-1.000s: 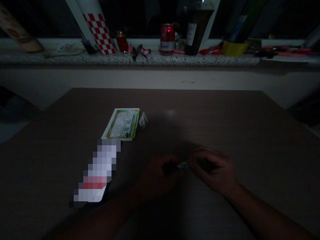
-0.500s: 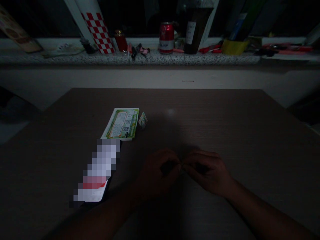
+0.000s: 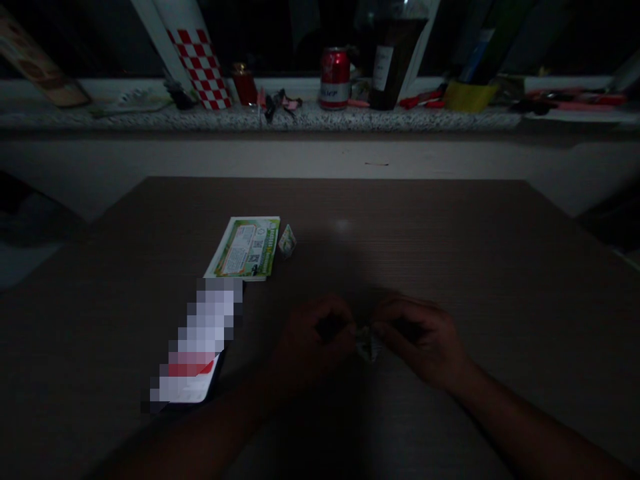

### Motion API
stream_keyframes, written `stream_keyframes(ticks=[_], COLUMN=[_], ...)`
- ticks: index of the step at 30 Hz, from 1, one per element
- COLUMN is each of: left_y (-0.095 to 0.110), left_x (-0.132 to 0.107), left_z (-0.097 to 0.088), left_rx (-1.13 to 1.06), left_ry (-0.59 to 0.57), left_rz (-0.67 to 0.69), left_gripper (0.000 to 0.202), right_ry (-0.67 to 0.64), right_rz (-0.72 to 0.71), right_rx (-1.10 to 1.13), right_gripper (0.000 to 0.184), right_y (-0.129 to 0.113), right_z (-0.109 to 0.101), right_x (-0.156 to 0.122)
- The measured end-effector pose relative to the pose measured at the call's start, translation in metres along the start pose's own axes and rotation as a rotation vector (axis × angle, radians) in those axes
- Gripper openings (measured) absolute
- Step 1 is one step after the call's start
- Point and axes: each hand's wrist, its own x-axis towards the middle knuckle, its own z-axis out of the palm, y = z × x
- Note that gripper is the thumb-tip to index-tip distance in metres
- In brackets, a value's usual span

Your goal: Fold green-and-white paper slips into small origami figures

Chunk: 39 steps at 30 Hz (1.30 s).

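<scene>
Both my hands rest low over the dark brown table [image 3: 450, 233], fingertips together. My left hand [image 3: 313, 340] and my right hand [image 3: 425, 340] each pinch a small pale folded piece of paper [image 3: 366, 341] held between them. A green and white printed card [image 3: 246, 247] lies farther back on the table, with a small folded paper piece [image 3: 287, 241] just to its right. A blurred-out flat object [image 3: 197, 347] lies left of my left forearm.
A speckled stone ledge [image 3: 280, 119] runs behind the table, carrying a red can [image 3: 334, 77], a dark bottle [image 3: 389, 57], a red and white checked object [image 3: 200, 57], a yellow tape roll [image 3: 467, 95] and small clutter. The scene is very dim.
The hands closed in on each other, then the paper piece between them turned and now shows lower, below the fingertips. Nothing else on the table moved.
</scene>
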Motion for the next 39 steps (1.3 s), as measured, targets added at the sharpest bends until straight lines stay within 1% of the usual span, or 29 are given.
stream_keyframes(ticks=[6, 12, 17, 20, 24, 28, 32, 36, 39], left_y=[-0.002, -0.002, 0.0, 0.0, -0.001, 0.0, 0.0, -0.004, -0.003], left_x=[-0.001, -0.001, -0.001, -0.002, -0.003, -0.003, -0.006, -0.01, -0.012], left_z=[-0.001, -0.002, -0.002, -0.001, -0.001, 0.002, 0.008, 0.015, 0.014], left_rx=[-0.025, 0.004, 0.004, 0.008, 0.032, 0.021, 0.041, 0.046, 0.049], left_ry=[0.036, 0.055, 0.061, 0.054, 0.053, 0.012, -0.079, -0.192, -0.242], left_rz=[-0.031, -0.016, -0.012, -0.003, 0.028, 0.102, 0.177, 0.216, 0.2], left_gripper=[0.005, 0.005, 0.005, 0.006, 0.006, 0.007, 0.008, 0.013, 0.01], right_ry=[0.074, 0.153, 0.211, 0.278, 0.365, 0.414, 0.495, 0.494, 0.488], right_rz=[0.02, 0.053, 0.08, 0.111, 0.117, 0.145, 0.179, 0.191, 0.141], right_rx=[0.012, 0.062, 0.09, 0.106, 0.195, 0.241, 0.186, 0.09, -0.001], right_gripper=[0.008, 0.01, 0.01, 0.011, 0.011, 0.011, 0.013, 0.011, 0.01], right_y=[0.001, 0.005, 0.003, 0.002, 0.002, 0.005, 0.01, 0.012, 0.01], right_z=[0.0, 0.001, 0.001, 0.002, 0.006, 0.012, 0.016, 0.017, 0.016], right_x=[0.0, -0.001, -0.002, -0.003, -0.003, -0.005, -0.008, -0.009, -0.008])
